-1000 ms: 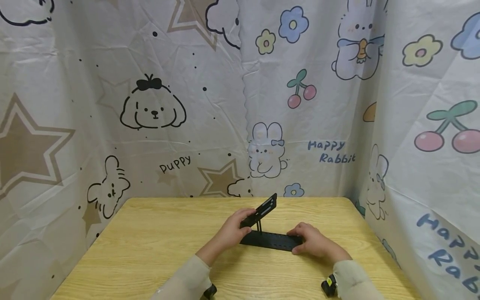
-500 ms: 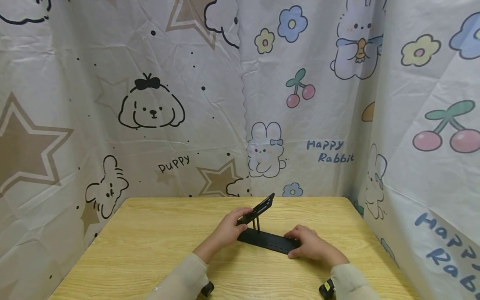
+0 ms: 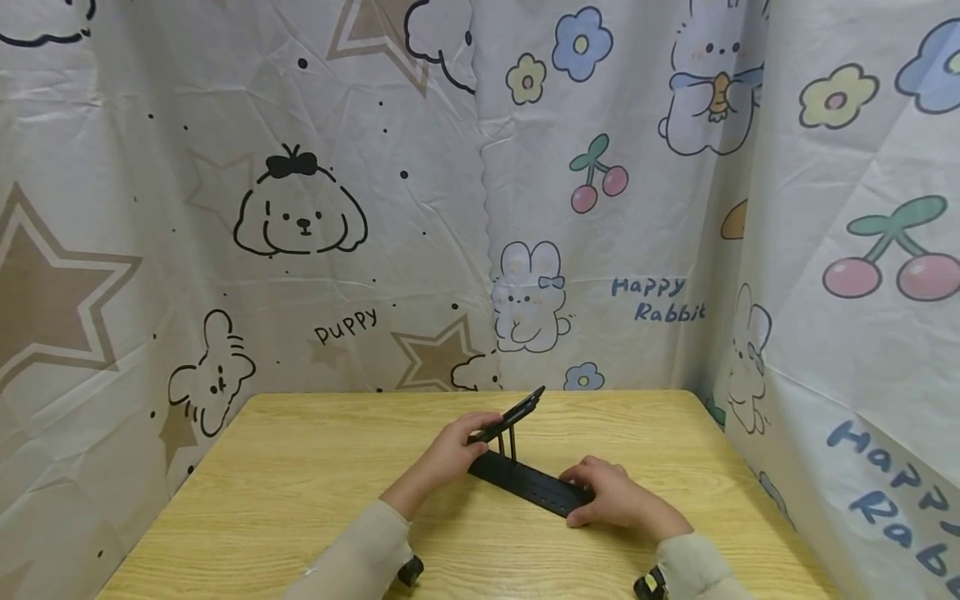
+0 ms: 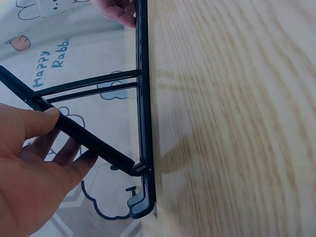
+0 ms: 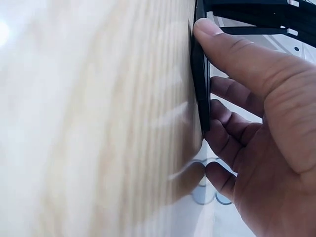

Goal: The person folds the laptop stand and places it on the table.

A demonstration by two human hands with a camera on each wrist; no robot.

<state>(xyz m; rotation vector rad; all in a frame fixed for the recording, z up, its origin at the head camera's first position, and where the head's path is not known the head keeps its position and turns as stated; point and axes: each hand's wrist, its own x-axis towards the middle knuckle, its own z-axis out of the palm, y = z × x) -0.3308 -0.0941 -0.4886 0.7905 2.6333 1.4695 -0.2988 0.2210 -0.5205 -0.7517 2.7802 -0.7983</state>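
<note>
A black folding stand stands on the table, its long slotted base [image 3: 528, 487] lying slantwise with the right end nearer me. Its upper panel [image 3: 528, 407] is raised at a slope, propped by two thin legs [image 4: 94, 83] that meet the base. My left hand [image 3: 450, 454] pinches the panel between thumb and fingers, low near the hinge; the left wrist view shows the hinge [image 4: 140, 169] below that grip. At the base's right end, my right hand [image 3: 615, 498] holds its edges, thumb [image 5: 212, 32] on the near side and fingers on the far side.
The wood-grain table [image 3: 322, 467] ends at a back edge against a hanging cloth [image 3: 420, 250] printed with cartoon puppies, rabbits and flowers. More cloth hangs along the right side. Small black wrist devices [image 3: 649, 583] sit at both sleeves.
The stand has turned on the table: the base's right end swung toward me and its left end away. Both hands moved with it and shifted slightly left; the panel now shows more edge-on.
</note>
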